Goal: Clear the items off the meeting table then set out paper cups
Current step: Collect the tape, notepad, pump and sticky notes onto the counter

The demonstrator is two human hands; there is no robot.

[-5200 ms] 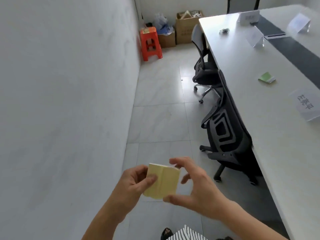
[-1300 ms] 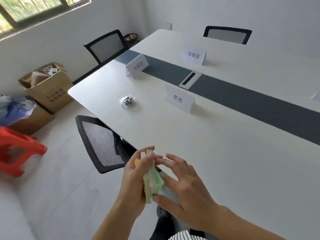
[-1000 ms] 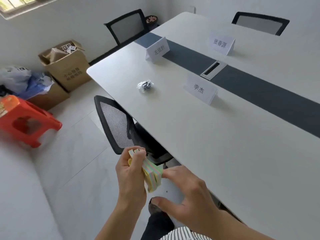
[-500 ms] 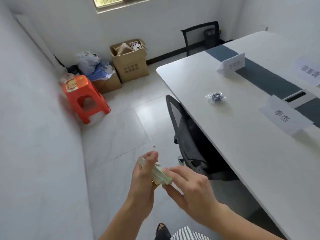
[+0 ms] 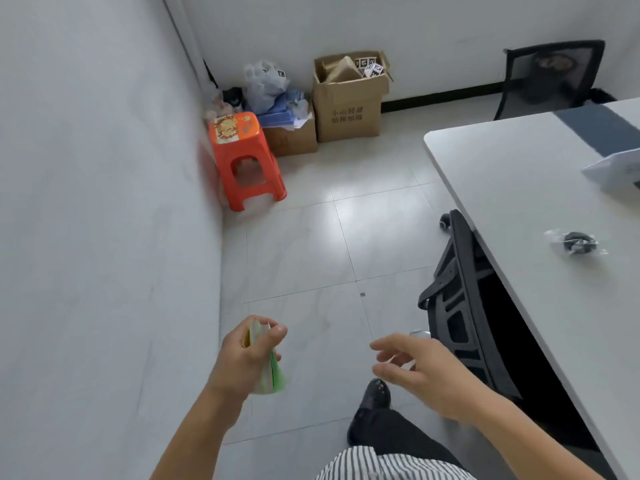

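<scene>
My left hand [image 5: 247, 355] grips a stack of coloured sticky notes [image 5: 273, 374], yellow, pink and green, low over the floor beside the wall. My right hand [image 5: 417, 370] hovers to its right, fingers spread and holding nothing. The white meeting table [image 5: 512, 202] runs along the right side. On it lies a small clear packet with a dark item [image 5: 576, 242] and, further back, a white name card [image 5: 616, 171] cut by the frame edge.
A black mesh chair [image 5: 464, 306] is tucked under the table edge; another chair [image 5: 550, 77] stands at the table's end. An orange stool [image 5: 244, 161], cardboard boxes [image 5: 349, 102] and plastic bags [image 5: 266, 84] fill the far corner. The white wall [image 5: 104, 202] is close on my left.
My right hand has let go of the sticky notes and moved off to the right; the left hand holds them alone. My view has swung left and down, toward the corner and floor.
</scene>
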